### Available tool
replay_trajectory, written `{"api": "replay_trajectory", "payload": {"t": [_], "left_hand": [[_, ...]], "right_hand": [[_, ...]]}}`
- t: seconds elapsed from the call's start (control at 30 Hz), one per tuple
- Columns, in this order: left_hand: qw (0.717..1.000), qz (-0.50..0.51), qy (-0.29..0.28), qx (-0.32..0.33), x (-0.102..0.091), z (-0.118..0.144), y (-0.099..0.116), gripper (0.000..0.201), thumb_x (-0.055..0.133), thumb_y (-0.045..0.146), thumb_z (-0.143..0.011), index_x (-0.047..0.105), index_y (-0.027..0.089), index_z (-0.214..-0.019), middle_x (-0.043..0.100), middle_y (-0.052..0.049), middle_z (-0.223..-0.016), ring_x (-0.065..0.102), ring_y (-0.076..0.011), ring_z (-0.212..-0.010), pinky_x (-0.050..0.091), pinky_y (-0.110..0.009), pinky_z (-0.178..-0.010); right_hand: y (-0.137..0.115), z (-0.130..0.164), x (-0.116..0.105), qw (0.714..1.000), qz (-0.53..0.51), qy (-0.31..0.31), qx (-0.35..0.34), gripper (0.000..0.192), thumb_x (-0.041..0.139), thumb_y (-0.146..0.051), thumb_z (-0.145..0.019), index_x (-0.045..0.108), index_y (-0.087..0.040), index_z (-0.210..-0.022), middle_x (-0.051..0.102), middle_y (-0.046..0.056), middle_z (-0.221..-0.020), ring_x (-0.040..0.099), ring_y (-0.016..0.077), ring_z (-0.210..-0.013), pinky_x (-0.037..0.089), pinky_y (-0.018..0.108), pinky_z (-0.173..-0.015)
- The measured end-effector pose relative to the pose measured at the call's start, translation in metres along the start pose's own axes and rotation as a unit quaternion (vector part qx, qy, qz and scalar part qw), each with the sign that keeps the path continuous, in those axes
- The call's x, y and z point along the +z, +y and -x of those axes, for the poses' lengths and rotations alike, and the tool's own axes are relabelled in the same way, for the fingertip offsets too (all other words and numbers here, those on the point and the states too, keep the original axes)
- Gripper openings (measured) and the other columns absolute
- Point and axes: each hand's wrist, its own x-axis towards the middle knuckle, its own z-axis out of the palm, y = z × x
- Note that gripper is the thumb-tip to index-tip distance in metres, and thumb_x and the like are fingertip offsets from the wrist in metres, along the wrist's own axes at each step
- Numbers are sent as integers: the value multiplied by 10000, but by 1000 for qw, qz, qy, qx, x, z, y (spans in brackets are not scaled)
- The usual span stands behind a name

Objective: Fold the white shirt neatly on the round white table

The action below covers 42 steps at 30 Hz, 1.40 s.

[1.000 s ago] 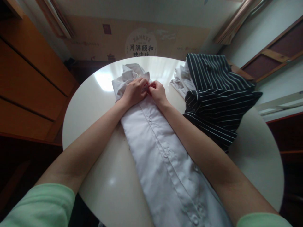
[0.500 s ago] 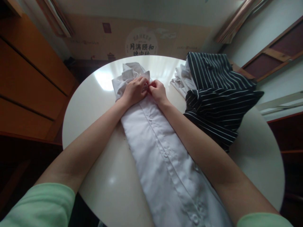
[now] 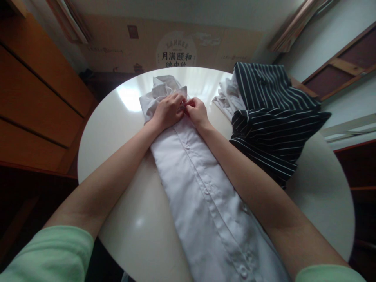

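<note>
A white button-up shirt (image 3: 202,196) lies folded into a long strip down the middle of a round white table (image 3: 117,125), its collar at the far end. My left hand (image 3: 166,111) and my right hand (image 3: 198,113) meet at the shirt's placket just below the collar. Both pinch the fabric there with fingertips touching. What lies between the fingertips is too small to make out.
A dark shirt with white stripes (image 3: 270,121) is heaped on the table's right side, over some white cloth (image 3: 227,100). A wooden cabinet (image 3: 32,94) stands at the left. A cardboard panel with printed characters (image 3: 176,53) leans behind the table.
</note>
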Motion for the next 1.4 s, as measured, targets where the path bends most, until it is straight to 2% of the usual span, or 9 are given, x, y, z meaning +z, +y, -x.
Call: {"api": "replay_trajectory", "payload": {"t": [0.43,1.4], "left_hand": [[1000,-3,-13,-10,1,-1,-1,165,500,173,-801,539,187,-962,596,-60,-997,567,-211,-955,449,-325,-821],[1000,5,7,0,1,0,-1,160,506,174,-783,541,188,-938,619,-65,-991,580,-207,-929,449,-308,-785]], "right_hand": [[-1,0,0,1000,3,0,3,62,439,-115,-648,451,-172,-670,493,-55,-643,493,89,-661,446,298,-796],[1,0,0,1000,-4,1,0,49,447,-130,-649,458,-176,-664,493,-50,-642,488,96,-664,447,308,-804]]}}
